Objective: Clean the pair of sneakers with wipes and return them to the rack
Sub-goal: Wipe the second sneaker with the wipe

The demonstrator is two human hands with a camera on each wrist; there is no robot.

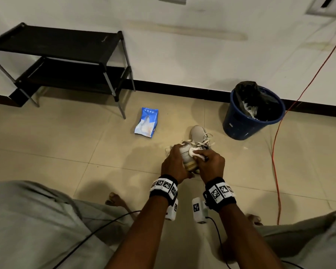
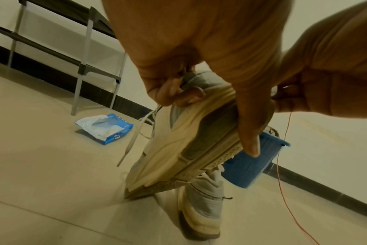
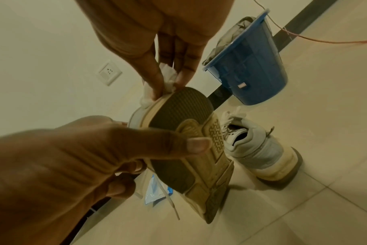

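A beige sneaker [image 1: 185,155] is held above the floor, heel toward me and sole [image 3: 178,119] facing down and right. My left hand [image 1: 175,155] grips it, with the fingers at the collar and the thumb [image 2: 248,132] across the sole. My right hand [image 1: 203,154] pinches a crumpled white wipe [image 3: 167,77] and presses it to the heel edge of the midsole. The second sneaker [image 1: 199,133] stands upright on the tiles just beyond the held one. The black two-shelf rack [image 1: 62,61] stands against the wall at the far left with nothing on it.
A blue pack of wipes [image 1: 146,122] lies open on the floor between the rack and the shoes. A blue bin [image 1: 241,125] with a black liner and used wipes stands at the right by the wall. An orange cable [image 1: 275,171] runs along the floor on the right.
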